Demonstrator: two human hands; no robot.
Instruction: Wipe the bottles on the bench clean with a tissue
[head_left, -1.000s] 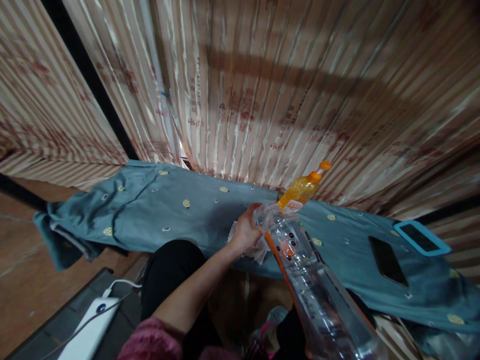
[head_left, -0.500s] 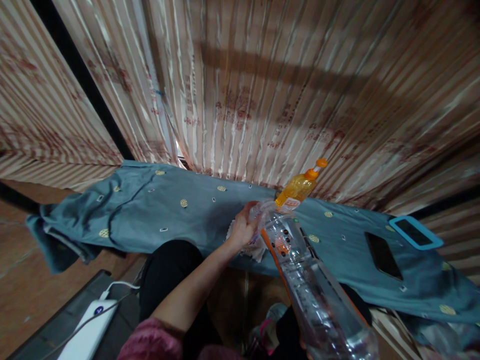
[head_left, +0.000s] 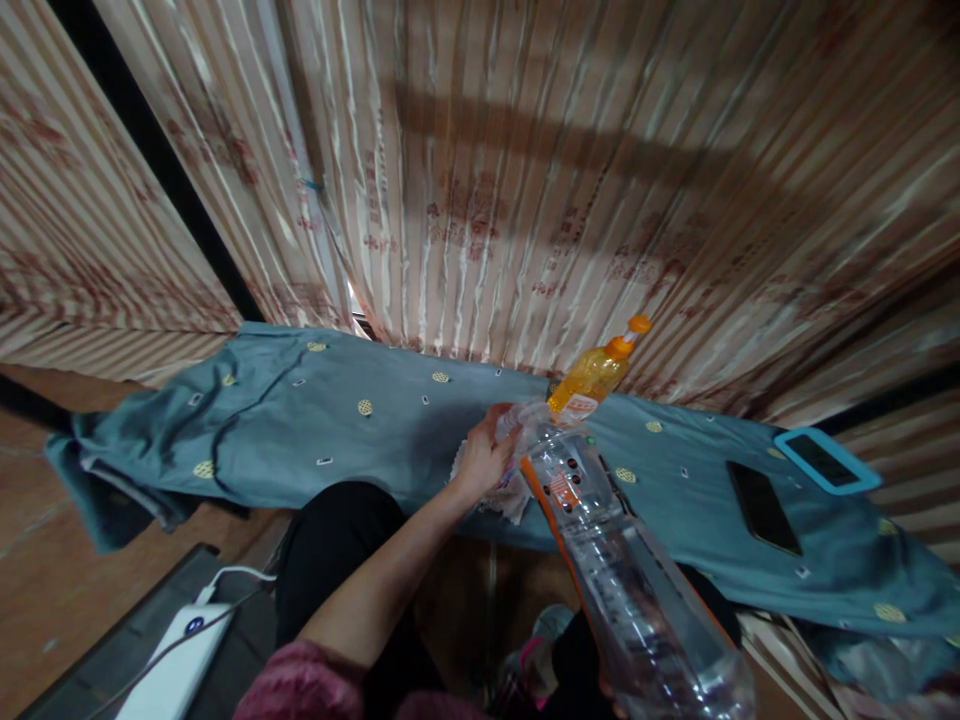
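Observation:
A large clear plastic bottle (head_left: 637, 580) with orange edging lies tilted across my lap area, its base toward me and its neck end toward my left hand. My left hand (head_left: 486, 455) closes around a clear plastic piece (head_left: 519, 418) at that neck end; whether it is a small cup or the bottle's own neck I cannot make out. Under this hand is a crumpled whitish, lacy cloth or wrapper (head_left: 511, 498). Only a sliver of my right hand (head_left: 609, 694) shows, at the bottle's lower edge; the bottle hides its other fingers. Just beyond stands a yellow bottle (head_left: 592, 380) with an orange cap.
A teal cloth with pineapple prints (head_left: 397, 440) covers the narrow surface before me. To the right lie a dark phone (head_left: 763, 507) and a blue-framed device (head_left: 827, 462). A white power bank (head_left: 176, 660) with a cable is at lower left. A striped curtain (head_left: 465, 200) hangs behind.
The view has shifted very slightly. Both hands and the large bottle keep nearly the same pose.

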